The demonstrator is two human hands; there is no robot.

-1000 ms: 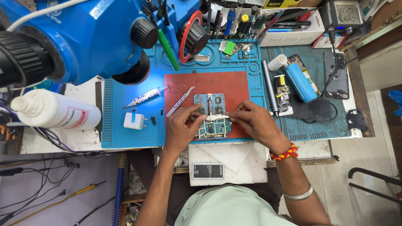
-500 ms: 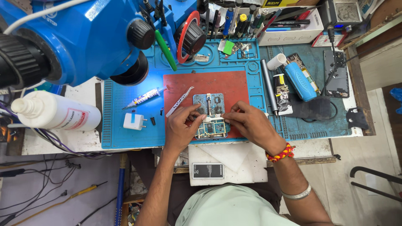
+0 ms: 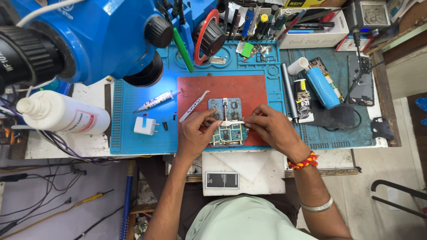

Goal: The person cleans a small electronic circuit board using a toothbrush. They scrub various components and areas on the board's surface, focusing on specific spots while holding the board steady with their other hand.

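left hand (image 3: 194, 134); right hand (image 3: 272, 129); pinching white strip (image 3: 232, 122); over circuit board (image 3: 227, 133)

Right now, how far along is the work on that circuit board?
Done: the green circuit board sits bare in its blue holder on the red mat. In hand: left hand and right hand hold a thin white strip across it. Left: tweezers lie unused; nothing reassembled.

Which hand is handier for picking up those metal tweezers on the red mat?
Probably the left hand: the silver metal tweezers lie just above it on the red rectangular mat, while the right hand sits across the green circuit board.
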